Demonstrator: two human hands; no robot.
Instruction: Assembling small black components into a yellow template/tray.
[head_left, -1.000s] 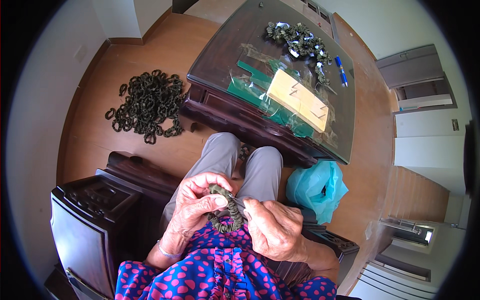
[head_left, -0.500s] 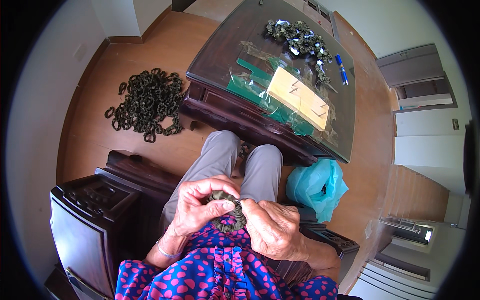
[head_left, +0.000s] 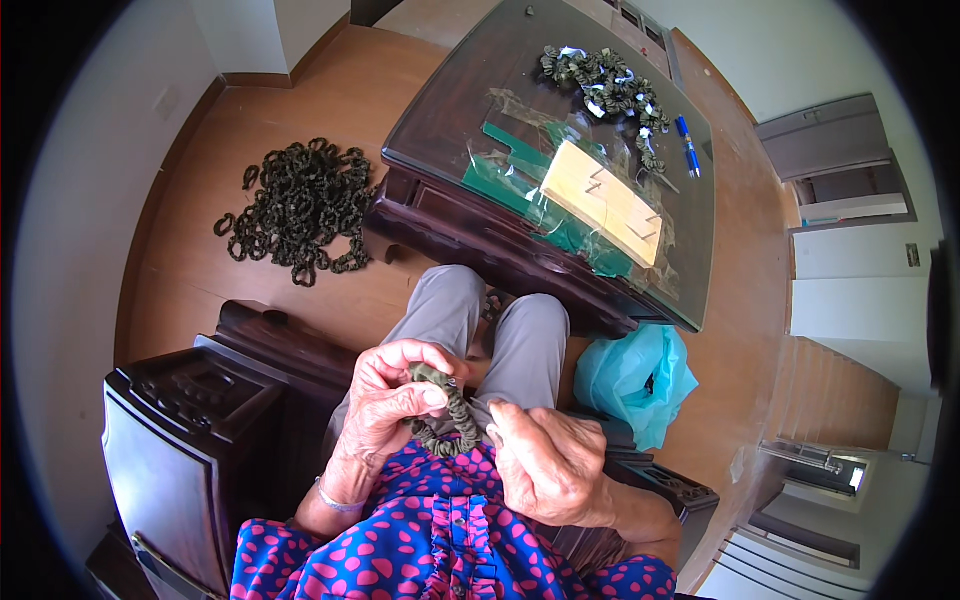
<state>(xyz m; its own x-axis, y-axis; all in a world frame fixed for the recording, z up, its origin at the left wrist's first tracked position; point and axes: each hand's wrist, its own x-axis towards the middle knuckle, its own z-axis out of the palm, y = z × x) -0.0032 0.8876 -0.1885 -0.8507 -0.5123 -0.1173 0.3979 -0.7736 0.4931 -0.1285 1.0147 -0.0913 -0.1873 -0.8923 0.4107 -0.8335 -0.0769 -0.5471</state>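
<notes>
A dark olive, gathered fabric scrunchie hangs in a ring above my lap. My left hand pinches its upper edge between thumb and fingers. Just right of the ring, my right hand has thumb and forefinger pressed together, a small gap away from the cloth. Whatever lies in that pinch is too small to make out.
Many similar scrunchies lie heaped on the floor at left. On the dark table are a wooden board with nails, scrunchies with white tags and blue pens. A turquoise plastic bag stands right of my knees.
My right hand has drawn slightly away from the scrunchie, where it was touching the edge. The ring now hangs more open below my left fingers.
</notes>
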